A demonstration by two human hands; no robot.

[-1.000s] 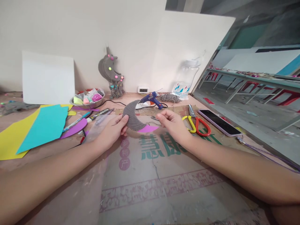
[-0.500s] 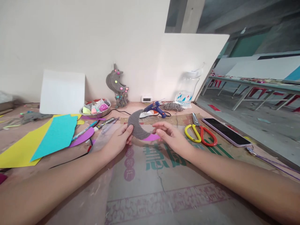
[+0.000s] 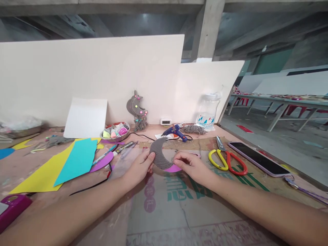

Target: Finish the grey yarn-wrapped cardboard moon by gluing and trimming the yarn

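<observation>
The crescent [image 3: 159,155] is held mid-view above the plastic sheet [image 3: 159,222]. The left hand [image 3: 138,169] pinches its outer edge at 9 o'clock; the right hand [image 3: 193,167], fingers bent together, is at its purple tip at 4; whether it grips anything, I cannot tell. From the crescent, the glue gun [image 3: 176,130] is near at 1 o'clock, scissors [image 3: 220,143] at 3, the phone [image 3: 258,160] beyond, beside the table's [image 3: 217,132] right edge. The sheet spreads towards 6.

Single head-worn view, looking forward and down across the table [image 3: 79,182] to the board [image 3: 156,75] behind. Left hand [image 3: 140,165] and right hand [image 3: 192,167] sit near, mid-frame; floor [image 3: 287,140] lies farther off, right.
</observation>
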